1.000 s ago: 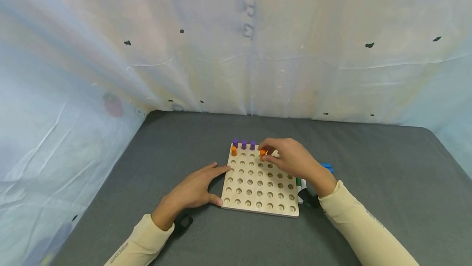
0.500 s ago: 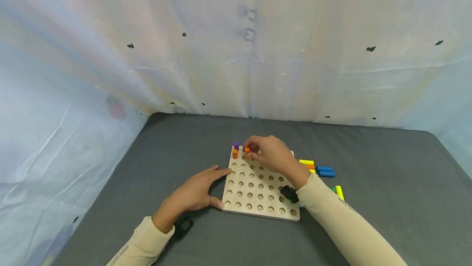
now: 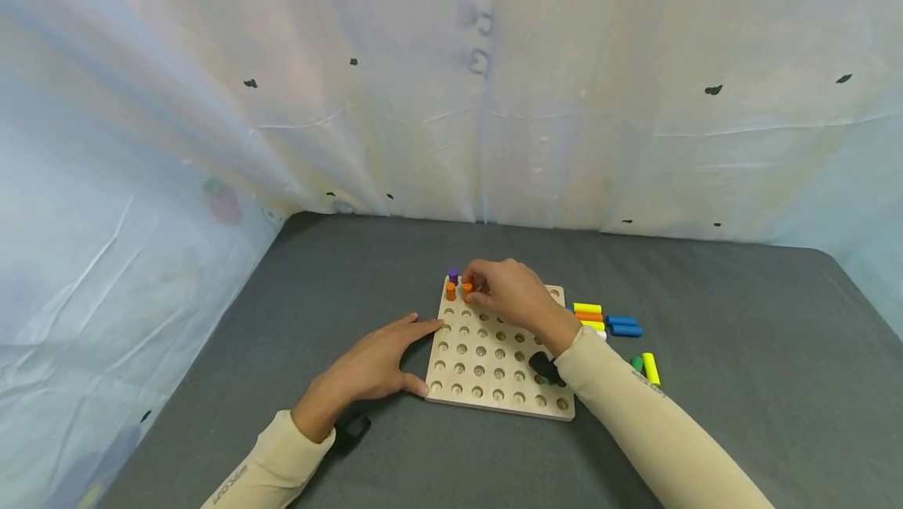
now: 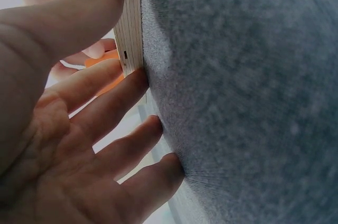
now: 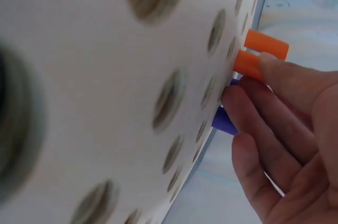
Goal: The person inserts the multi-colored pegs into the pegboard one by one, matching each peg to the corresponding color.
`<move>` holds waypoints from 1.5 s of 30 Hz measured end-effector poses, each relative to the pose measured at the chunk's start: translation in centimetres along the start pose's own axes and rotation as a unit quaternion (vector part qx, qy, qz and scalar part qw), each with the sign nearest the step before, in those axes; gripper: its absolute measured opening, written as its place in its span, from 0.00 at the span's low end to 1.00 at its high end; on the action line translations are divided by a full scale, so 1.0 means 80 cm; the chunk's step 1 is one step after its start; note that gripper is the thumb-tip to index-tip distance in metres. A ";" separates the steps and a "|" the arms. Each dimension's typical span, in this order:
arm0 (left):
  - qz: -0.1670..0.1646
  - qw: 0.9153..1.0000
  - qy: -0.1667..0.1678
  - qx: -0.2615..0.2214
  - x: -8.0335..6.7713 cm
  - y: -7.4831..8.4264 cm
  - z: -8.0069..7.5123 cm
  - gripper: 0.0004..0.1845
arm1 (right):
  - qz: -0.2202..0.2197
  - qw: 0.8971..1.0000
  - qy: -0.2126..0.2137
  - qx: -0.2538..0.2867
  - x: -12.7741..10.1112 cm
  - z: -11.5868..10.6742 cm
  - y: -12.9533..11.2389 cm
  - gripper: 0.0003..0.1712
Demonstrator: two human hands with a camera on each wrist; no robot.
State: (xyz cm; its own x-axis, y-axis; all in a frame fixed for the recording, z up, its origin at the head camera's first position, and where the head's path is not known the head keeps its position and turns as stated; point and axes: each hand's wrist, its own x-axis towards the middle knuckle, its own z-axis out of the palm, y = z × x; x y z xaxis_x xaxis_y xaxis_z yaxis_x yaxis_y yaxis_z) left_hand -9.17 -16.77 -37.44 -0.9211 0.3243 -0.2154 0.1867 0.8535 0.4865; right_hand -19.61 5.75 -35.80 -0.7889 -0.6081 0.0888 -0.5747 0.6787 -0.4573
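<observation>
Two hands engage the pegboard (image 3: 494,368): right hand (image 3: 511,293) pinches an orange peg (image 3: 467,288); left hand (image 3: 370,368) rests flat, fingers straight, against the board edge.

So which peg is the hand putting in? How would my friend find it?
Look at the wooden board full of round holes on the grey table. Go to its far left corner, where pegs stand upright. The one you want is the orange peg pinched by the right hand; the other orange peg beside it stands free, untouched.
</observation>
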 end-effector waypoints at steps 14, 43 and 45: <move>-0.005 1.000 0.004 -0.002 0.001 0.007 -0.001 0.49 | -0.020 1.000 -0.004 -0.014 -0.046 -0.053 0.033 0.17; -0.008 1.000 0.005 0.000 -0.001 0.007 0.002 0.49 | 0.029 0.996 -0.073 -0.053 -0.129 -0.082 0.134 0.10; -0.004 1.000 0.005 0.000 -0.002 0.007 0.001 0.49 | 0.026 0.995 -0.076 -0.057 -0.130 -0.080 0.136 0.11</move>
State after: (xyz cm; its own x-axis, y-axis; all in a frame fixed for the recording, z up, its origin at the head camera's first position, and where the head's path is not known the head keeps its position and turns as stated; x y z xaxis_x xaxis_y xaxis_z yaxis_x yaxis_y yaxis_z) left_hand -8.89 -16.28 -37.22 -0.9262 0.3125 -0.2109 0.1786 0.8563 0.4845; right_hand -19.05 22.07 -36.00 -0.7810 -0.6205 -0.0705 -0.5620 0.7476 -0.3538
